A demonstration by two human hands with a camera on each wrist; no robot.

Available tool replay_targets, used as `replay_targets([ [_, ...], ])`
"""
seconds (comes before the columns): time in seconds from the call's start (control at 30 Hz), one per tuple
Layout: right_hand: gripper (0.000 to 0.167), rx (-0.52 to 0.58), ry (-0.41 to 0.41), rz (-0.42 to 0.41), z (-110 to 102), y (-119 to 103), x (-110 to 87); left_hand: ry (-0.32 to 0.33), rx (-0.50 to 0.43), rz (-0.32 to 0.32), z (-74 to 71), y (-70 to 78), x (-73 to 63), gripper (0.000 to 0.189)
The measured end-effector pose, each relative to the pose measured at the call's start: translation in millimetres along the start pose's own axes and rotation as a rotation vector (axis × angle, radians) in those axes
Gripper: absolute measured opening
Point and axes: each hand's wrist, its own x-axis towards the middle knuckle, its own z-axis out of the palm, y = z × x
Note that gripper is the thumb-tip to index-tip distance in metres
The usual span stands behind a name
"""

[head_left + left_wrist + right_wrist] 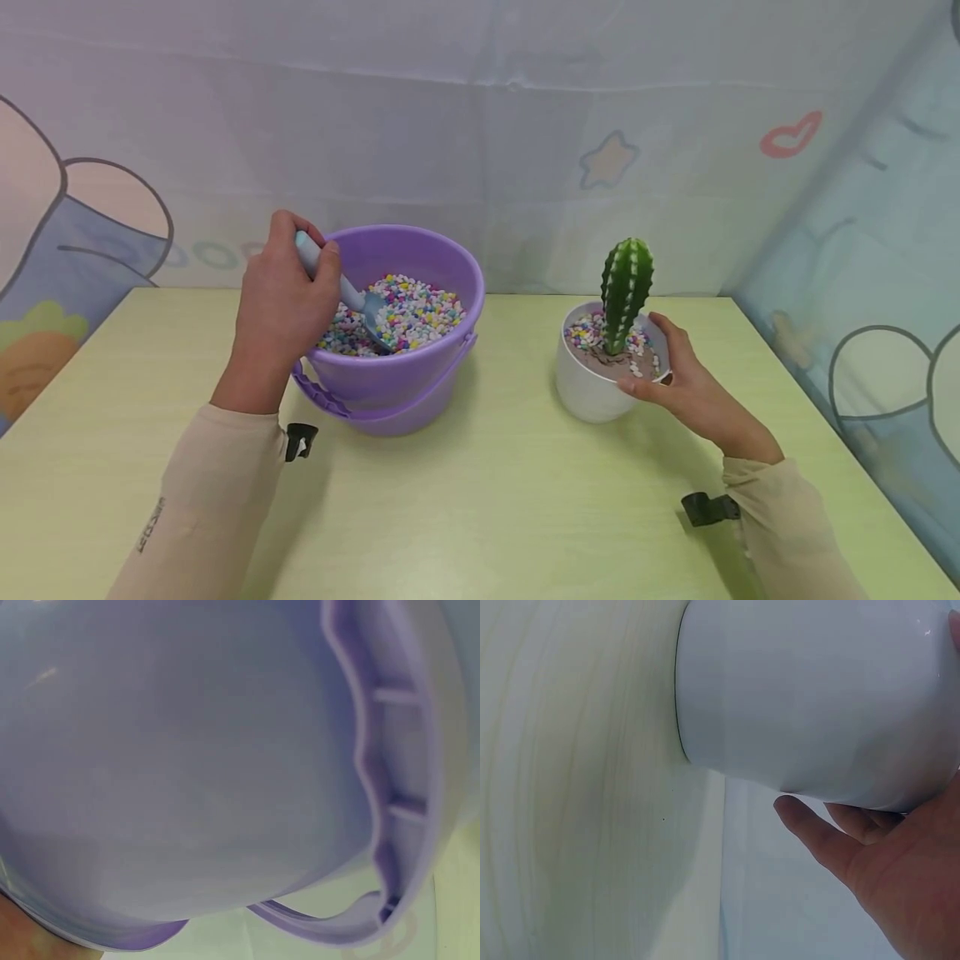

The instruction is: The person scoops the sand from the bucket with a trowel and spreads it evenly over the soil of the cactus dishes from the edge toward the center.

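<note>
In the head view my left hand (288, 287) grips the handle of a small blue toy shovel (351, 293), whose blade dips into colourful pebbles (420, 312) inside a purple bucket (386, 396). The left wrist view is mostly filled by the bucket's wall (180, 765), with its handle (409, 765) at the right. My right hand (693, 392) holds a white pot (588, 392) at its rim, thumb in front and fingers around the right side. A green cactus (627, 292) stands in the pot, in brown soil (611, 360) partly covered with pebbles.
Bucket and pot stand apart on a pale yellow-green table (480, 517). Behind it hangs a printed cloth (420, 125), and another printed cloth (885, 267) borders the right side. Black wrist mounts (708, 508) stick out from both sleeves.
</note>
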Motion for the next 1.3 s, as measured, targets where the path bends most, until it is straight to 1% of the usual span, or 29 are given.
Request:
replay_targets([
  [0.23, 0.096, 0.008, -0.002, -0.002, 0.0, 0.4, 0.1, 0.001, -0.001, -0.003, 0.1, -0.2, 0.2, 0.03],
  [0.6, 0.096, 0.0, 0.0, -0.002, -0.5, 0.5, -0.6, 0.006, 0.0, 0.02, 0.7, -0.1, 0.6, 0.03],
  [0.83, 0.096, -0.013, 0.0, 0.003, -0.4, -0.2, -1.6, 0.001, 0.002, 0.017, 0.6, -0.9, 0.4, 0.031],
  [1.3, 0.096, 0.002, -0.007, -0.008, -0.5, 0.1, -2.1, 0.004, 0.008, 0.002, 0.5, 0.1, 0.1, 0.03],
])
